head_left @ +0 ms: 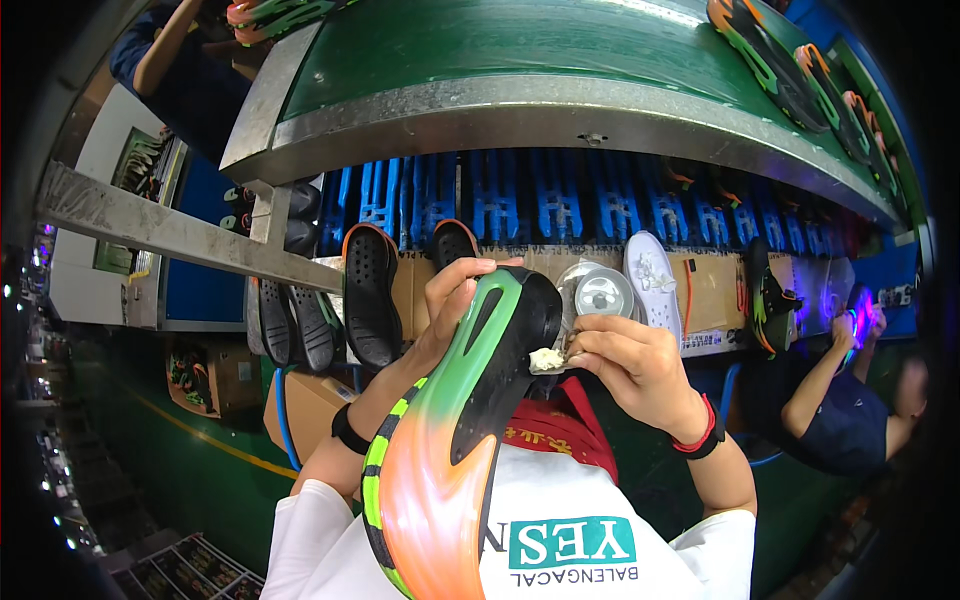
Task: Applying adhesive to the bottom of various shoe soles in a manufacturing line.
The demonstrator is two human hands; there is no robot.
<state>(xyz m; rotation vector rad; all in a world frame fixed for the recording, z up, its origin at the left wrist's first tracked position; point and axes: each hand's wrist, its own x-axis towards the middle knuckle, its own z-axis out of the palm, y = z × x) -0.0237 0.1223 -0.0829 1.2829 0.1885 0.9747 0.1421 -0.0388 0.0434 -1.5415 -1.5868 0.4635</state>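
Observation:
My left hand (450,305) grips one end of a shoe sole (430,480), its fingers wrapped over the edge. The sole stands tilted in front of my chest, with a glossy green-to-orange side, black parts and a lime-and-black striped edge. Between the fingertips of my right hand (640,372) is a small crumpled white wad (546,360), held at the sole's black surface; whether it touches I cannot tell. Just beyond the right hand sits a round metal lidded can (604,292). Beside the can lies a white shoe (652,290) with crumpled white bits on it.
Black soles (371,295) rest at the left on a cardboard-covered ledge (715,292). Above it runs a green conveyor belt (480,60) with a metal rim, carrying more soles (765,65) at far right. Blue racks (495,195) stand beneath. A co-worker (840,410) works at the right.

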